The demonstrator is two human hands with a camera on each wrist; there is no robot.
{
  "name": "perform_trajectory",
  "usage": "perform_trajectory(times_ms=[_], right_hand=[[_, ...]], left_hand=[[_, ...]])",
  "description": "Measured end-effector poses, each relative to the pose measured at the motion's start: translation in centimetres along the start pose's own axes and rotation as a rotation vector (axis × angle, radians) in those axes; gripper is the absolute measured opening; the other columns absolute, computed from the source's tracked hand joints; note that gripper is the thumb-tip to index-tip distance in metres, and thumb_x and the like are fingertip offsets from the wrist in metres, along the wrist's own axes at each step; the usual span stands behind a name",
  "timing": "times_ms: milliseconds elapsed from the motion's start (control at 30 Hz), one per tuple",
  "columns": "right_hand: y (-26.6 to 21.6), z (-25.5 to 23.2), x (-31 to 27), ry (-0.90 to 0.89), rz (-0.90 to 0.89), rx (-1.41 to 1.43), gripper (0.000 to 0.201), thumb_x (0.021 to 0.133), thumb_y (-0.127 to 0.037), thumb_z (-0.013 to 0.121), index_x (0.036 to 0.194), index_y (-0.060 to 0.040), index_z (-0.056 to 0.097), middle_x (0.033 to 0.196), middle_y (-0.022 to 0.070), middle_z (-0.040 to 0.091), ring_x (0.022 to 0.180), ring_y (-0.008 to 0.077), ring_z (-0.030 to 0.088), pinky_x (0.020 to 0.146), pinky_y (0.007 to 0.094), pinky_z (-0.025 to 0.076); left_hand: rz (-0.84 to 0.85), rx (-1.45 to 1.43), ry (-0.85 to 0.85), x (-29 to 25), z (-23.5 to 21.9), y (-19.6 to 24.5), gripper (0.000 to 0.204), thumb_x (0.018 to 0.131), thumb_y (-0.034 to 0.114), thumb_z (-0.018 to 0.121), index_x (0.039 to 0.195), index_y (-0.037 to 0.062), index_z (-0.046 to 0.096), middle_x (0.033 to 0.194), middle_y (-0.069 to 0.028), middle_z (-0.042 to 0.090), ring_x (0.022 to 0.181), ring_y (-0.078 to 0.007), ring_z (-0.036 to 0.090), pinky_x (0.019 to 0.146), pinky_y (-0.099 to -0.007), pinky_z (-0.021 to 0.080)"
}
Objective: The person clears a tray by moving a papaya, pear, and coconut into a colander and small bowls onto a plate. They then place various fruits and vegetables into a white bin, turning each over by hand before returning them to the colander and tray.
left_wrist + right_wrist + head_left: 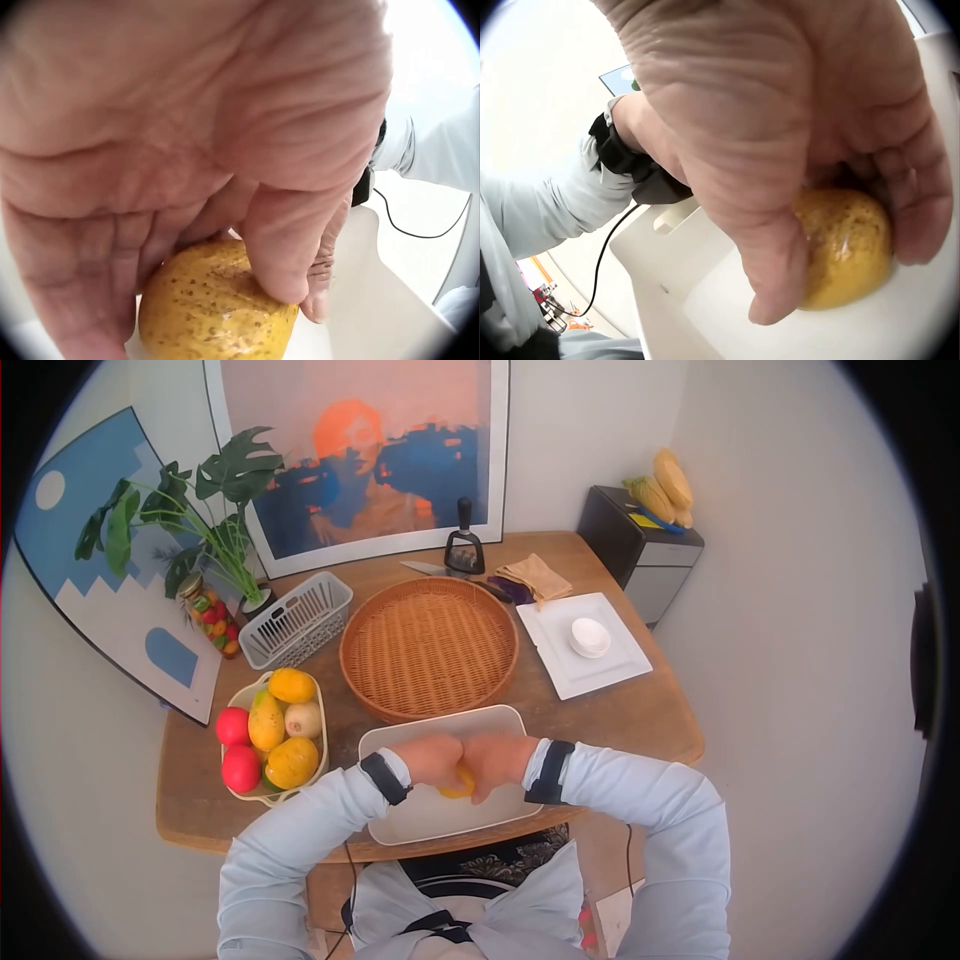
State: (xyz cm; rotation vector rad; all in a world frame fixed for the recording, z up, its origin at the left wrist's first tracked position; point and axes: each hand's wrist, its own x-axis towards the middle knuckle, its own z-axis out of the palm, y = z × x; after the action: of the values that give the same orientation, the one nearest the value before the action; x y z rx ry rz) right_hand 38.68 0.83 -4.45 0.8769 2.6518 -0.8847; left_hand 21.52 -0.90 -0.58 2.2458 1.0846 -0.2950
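Both hands grip one yellow fruit (459, 783) over the white tray (410, 825): left hand (432, 757) and right hand (497, 758) curled round it. Fruit bowl (319, 718) at 9 o'clock, wicker basket (428, 645) at 12.

Home dining corner, wooden table (620, 715), wall art (365, 460)

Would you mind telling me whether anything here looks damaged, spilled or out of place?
Nothing stands out. Both hands, left hand and right hand, grip a speckled yellow fruit over the white tray; its skin looks whole, and nothing is spilled.
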Motion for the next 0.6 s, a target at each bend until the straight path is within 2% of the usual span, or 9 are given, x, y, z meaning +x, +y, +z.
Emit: perform_trajectory(times_ms=[100, 200, 300, 400, 500, 600], right_hand=[[0.3, 1.0, 0.0, 0.147, 0.051, -0.018, 0.048, 0.067, -0.019, 0.085, 0.107, 0.0001, 0.067, 0.107, 0.0186, 0.070, 0.100, 0.0373, 0.067, 0.085, 0.0424, 0.054], [-1.1, 0.4, -0.7, 0.331, 0.146, -0.171, 0.048, 0.068, -0.018, 0.085, 0.108, 0.0004, 0.066, 0.109, 0.0201, 0.069, 0.100, 0.0388, 0.066, 0.087, 0.0417, 0.053], [-1.3, -1.2, -1.7, 0.201, 0.040, 0.008, 0.048, 0.071, -0.019, 0.082, 0.111, 0.0019, 0.065, 0.108, 0.0206, 0.070, 0.100, 0.0379, 0.067, 0.087, 0.0407, 0.053], [-1.2, -1.2, -1.5, 0.083, 0.021, 0.065, 0.044, 0.073, -0.022, 0.081, 0.106, 0.0035, 0.066, 0.104, 0.0209, 0.070, 0.100, 0.0369, 0.067, 0.087, 0.0406, 0.053], [-1.2, -1.2, -1.5, -0.023, 0.021, 0.054, 0.039, 0.075, -0.023, 0.079, 0.101, 0.0038, 0.068, 0.101, 0.0218, 0.070, 0.099, 0.0367, 0.067, 0.086, 0.0409, 0.053], [-0.9, -1.3, -1.6, -0.022, 0.121, -0.060, 0.033, 0.076, -0.022, 0.077, 0.096, 0.0034, 0.070, 0.099, 0.0224, 0.070, 0.096, 0.0376, 0.067, 0.083, 0.0420, 0.053]], left_hand=[[-0.040, -0.094, -0.017, 0.8, 0.7, -0.5, 0.044, 0.081, 0.030, 0.076, 0.107, -0.0045, 0.068, 0.095, -0.0212, 0.070, 0.090, -0.0348, 0.067, 0.082, -0.0390, 0.052], [0.048, -0.253, 0.211, 1.3, 1.5, -1.7, 0.049, 0.082, 0.031, 0.076, 0.117, -0.0017, 0.065, 0.104, -0.0211, 0.070, 0.097, -0.0336, 0.066, 0.085, -0.0380, 0.051], [0.129, -0.261, 0.250, 1.8, 2.9, -3.2, 0.053, 0.082, 0.029, 0.077, 0.123, -0.0007, 0.062, 0.112, -0.0214, 0.068, 0.103, -0.0342, 0.064, 0.089, -0.0371, 0.050], [0.022, -0.288, 0.014, 0.9, 1.3, -1.5, 0.055, 0.081, 0.032, 0.077, 0.121, -0.0018, 0.062, 0.111, -0.0206, 0.068, 0.103, -0.0345, 0.065, 0.091, -0.0362, 0.049], [-0.008, -0.295, -0.119, 0.8, 1.3, -1.5, 0.062, 0.078, 0.040, 0.079, 0.117, -0.0054, 0.063, 0.106, -0.0216, 0.069, 0.103, -0.0350, 0.065, 0.090, -0.0372, 0.050], [-0.090, -0.158, -0.062, -0.6, 0.7, 0.2, 0.068, 0.074, 0.048, 0.080, 0.108, -0.0088, 0.065, 0.100, -0.0229, 0.070, 0.101, -0.0350, 0.065, 0.088, -0.0378, 0.051]])
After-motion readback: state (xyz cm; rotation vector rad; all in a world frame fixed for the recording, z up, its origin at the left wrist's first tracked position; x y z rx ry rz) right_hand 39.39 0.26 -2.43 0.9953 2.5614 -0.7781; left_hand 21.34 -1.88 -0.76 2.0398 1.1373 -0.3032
